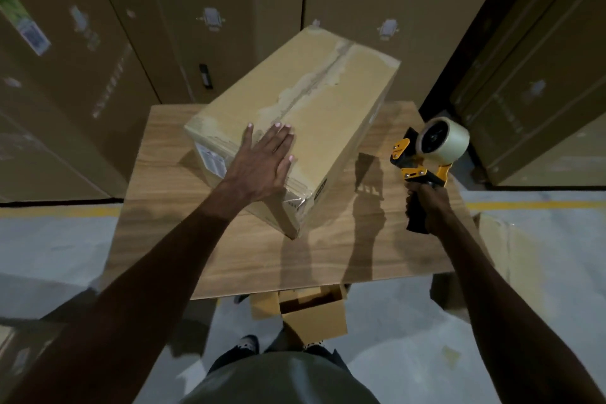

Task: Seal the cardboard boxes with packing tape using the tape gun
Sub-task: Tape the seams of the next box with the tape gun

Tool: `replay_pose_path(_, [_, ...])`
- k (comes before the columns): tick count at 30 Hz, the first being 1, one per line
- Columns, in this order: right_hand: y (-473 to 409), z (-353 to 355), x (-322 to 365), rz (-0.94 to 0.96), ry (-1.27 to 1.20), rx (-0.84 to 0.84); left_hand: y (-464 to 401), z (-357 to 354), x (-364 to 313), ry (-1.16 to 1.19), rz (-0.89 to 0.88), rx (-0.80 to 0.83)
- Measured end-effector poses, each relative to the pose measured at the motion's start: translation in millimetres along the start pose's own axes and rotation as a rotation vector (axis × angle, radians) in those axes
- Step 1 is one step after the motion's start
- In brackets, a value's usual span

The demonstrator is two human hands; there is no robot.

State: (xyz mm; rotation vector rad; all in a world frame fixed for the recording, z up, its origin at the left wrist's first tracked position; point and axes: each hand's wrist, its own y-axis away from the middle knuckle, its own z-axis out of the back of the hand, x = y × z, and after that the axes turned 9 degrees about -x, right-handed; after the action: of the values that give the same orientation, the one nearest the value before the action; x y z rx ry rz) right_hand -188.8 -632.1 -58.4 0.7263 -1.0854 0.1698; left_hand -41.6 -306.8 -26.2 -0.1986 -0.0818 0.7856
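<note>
cardboard box point(328, 115): closed, lying at an angle on the wooden surface point(203, 239), toward its far side; a strip of tape runs along the top centre seam, more tape wraps the near corner, and a printed label sits on the near left side.
left hand point(262, 162): flat on the near end of the box top, palm down, fingers point(282, 138) stretched out and slightly spread, gripping nothing.
right hand point(426, 207): raised over the right edge of the surface, fingers wrapped tight round the black handle of the tape gun point(423, 162).
tape gun: yellow and black, well apart from the box, carrying a roll of clear tape point(444, 141) at its upper end.
small open carton point(311, 308): on the floor below the near edge of the surface.
tall cartons point(98, 59): stacked behind.
</note>
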Motion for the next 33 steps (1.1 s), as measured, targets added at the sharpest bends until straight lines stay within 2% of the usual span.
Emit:
replay_pose_path(5, [-56,12,-11,-0.023,0.012,-0.076,-9,-8,-18,0.060,0.027,-0.050])
replay_pose_path(15, [-77,6,-108,-0.018,0.261,-0.194,-10,-9,-17,0.119,0.056,-0.073])
replay_pose_path(18, [-92,-1,-139,0.012,0.285,-0.184,-8,-12,-14,0.118,0.048,-0.074])
replay_pose_path(24, [-89,-7,-149,0.017,0.308,-0.178,-11,-12,-16,0.104,0.081,-0.024])
replay_pose_path(29, [-54,-7,-125,0.032,0.374,-0.170,-9,-6,-19,0.110,0.086,0.004])
replay_pose_path(33, [-33,-6,-115,0.060,0.358,-0.306,-7,-1,-18,0.107,0.053,0.005])
